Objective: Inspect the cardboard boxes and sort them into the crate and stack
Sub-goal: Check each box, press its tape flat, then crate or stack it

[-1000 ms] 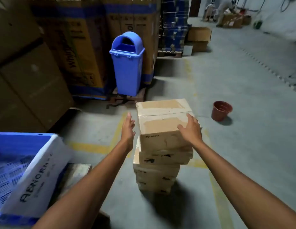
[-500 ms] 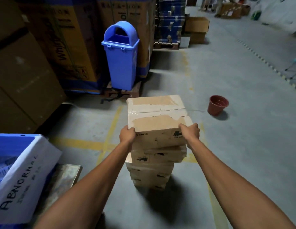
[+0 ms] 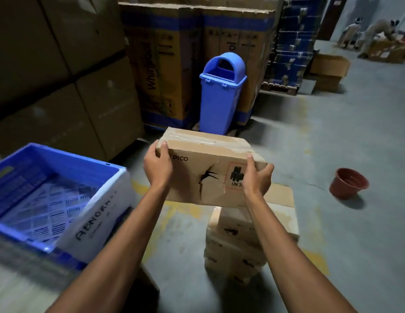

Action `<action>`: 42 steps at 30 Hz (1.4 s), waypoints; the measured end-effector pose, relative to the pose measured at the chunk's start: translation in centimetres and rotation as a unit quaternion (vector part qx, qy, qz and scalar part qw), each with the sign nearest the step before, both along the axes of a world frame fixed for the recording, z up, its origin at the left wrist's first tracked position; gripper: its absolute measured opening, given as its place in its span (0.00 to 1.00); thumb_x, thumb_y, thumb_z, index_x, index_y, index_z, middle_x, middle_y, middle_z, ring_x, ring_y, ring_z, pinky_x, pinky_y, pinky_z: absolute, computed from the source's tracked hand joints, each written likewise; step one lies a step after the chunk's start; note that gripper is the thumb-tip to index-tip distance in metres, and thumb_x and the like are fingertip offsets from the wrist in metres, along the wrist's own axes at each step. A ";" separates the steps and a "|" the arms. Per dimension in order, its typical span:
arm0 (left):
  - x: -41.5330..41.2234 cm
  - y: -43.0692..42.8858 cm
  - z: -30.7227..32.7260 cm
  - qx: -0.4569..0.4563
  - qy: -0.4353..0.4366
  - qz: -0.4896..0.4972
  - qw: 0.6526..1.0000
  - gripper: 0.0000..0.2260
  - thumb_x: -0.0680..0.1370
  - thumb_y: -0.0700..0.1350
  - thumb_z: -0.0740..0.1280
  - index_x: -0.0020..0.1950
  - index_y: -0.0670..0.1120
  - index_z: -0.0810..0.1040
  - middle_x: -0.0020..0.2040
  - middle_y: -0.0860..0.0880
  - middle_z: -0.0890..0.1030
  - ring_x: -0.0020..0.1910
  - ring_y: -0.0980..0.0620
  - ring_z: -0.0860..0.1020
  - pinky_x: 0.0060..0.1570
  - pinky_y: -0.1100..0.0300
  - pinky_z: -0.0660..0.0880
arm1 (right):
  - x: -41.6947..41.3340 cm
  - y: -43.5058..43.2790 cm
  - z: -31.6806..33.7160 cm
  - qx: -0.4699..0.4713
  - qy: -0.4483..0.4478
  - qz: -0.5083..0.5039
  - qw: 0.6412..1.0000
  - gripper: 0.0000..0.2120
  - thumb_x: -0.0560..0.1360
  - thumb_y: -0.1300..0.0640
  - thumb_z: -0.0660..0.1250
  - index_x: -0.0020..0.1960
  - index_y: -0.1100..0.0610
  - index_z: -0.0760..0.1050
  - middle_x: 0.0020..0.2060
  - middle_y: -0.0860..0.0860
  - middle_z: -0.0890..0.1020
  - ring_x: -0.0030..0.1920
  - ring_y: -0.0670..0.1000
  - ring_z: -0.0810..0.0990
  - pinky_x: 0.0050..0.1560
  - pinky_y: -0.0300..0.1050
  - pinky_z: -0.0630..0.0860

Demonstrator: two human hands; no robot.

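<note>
I hold a brown cardboard box (image 3: 206, 170) marked PICO in the air, its front face torn and dented near the middle. My left hand (image 3: 157, 167) grips its left end and my right hand (image 3: 256, 177) grips its right end. Below it, on the floor, stands the stack of similar cardboard boxes (image 3: 246, 236), partly hidden by my right forearm. A blue plastic crate (image 3: 22, 177) sits at the lower left, with a white sign (image 3: 95, 224) reading ABNORMAL on its near right corner. The crate holds no boxes.
A blue swing-lid bin (image 3: 220, 93) stands behind the held box, against tall cartons (image 3: 174, 64). A red-brown pot (image 3: 347, 182) lies on the floor at right. More cartons (image 3: 328, 71) and people (image 3: 375, 32) are at the far right. Yellow lines mark the grey floor.
Both hands closed on the top box and lifted it off the stack, up and slightly left. Its torn front face now shows. My view swung toward the crate.
</note>
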State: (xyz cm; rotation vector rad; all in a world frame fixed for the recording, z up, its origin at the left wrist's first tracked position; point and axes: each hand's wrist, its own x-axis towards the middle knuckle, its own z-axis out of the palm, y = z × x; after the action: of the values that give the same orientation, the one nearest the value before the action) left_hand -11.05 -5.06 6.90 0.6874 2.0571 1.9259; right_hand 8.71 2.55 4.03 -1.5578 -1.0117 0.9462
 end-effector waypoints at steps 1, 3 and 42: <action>-1.4 -1.5 1.0 0.017 0.005 0.014 1.000 0.17 0.82 0.51 0.62 0.67 0.44 0.78 0.62 0.49 0.81 0.61 0.50 0.76 0.60 0.59 0.71 | -1.9 -0.7 0.8 0.017 0.010 0.009 1.000 0.23 0.78 0.38 0.65 0.59 0.55 0.66 0.53 0.54 0.80 0.49 0.56 0.80 0.50 0.53 0.80; -4.4 -4.6 2.9 0.040 0.015 0.050 0.998 0.16 0.82 0.51 0.62 0.65 0.44 0.79 0.61 0.49 0.82 0.60 0.51 0.77 0.60 0.58 0.72 | -5.6 -2.4 2.4 0.048 0.032 0.032 0.998 0.23 0.77 0.37 0.64 0.61 0.53 0.66 0.55 0.53 0.80 0.50 0.55 0.81 0.52 0.55 0.80; -20.7 -71.5 -17.3 0.160 -0.204 0.451 0.854 0.24 0.78 0.29 0.58 0.75 0.40 0.68 0.71 0.49 0.73 0.68 0.53 0.73 0.60 0.67 0.73 | -38.9 -52.7 -14.2 -0.080 -0.045 0.652 0.753 0.25 0.76 0.54 0.73 0.68 0.54 0.67 0.59 0.53 0.79 0.57 0.53 0.79 0.55 0.53 0.81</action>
State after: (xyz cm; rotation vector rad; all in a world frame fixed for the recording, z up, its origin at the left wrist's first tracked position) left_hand -31.73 -76.54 -10.35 -0.7726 1.9255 2.5912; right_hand -30.18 -50.14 -10.14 -0.8219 -2.2099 1.9097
